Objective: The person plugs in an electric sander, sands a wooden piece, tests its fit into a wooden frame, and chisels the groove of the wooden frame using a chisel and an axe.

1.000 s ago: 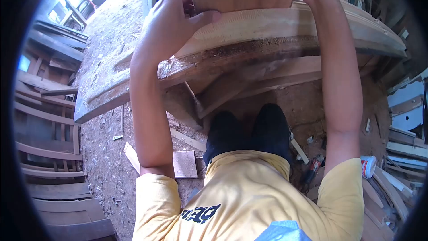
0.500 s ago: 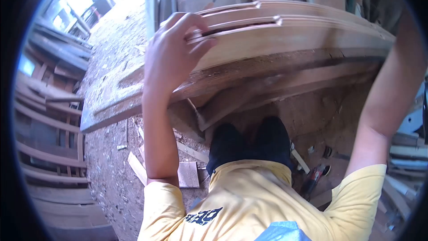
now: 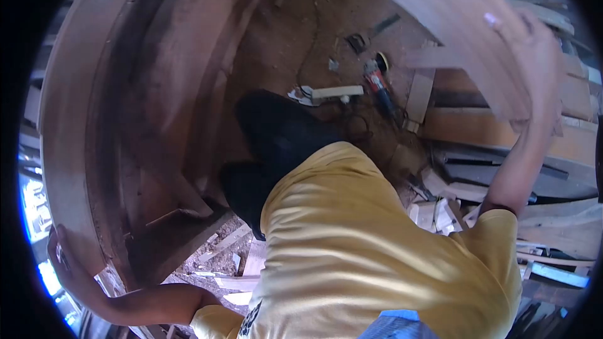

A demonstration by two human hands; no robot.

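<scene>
At the lower left, my left hand [image 3: 66,263] is closed at the outer edge of a long, pale wooden board [image 3: 66,150]. Some of its fingers are hidden by that edge. The board rests along a dark, rough timber bench [image 3: 113,119] to the left of my legs. Up on the right, my right hand [image 3: 537,50] is closed round the edge of a wide wooden plank [image 3: 452,25], which is tilted and raised off the ground. Motion blurs this hand and plank a little.
On the dirt floor lie a red and black angle grinder [image 3: 379,81], a dark clamp-like tool [image 3: 359,42] and a short wood strip [image 3: 338,92]. Stacked timber [image 3: 471,127] and offcuts [image 3: 440,213] crowd the right side. Wood scraps [image 3: 226,245] lie beside the bench.
My view has swung to the right. The right hand, hidden before, now shows with a plank in it. My left hand stays at the board's end, which now appears at the lower left.
</scene>
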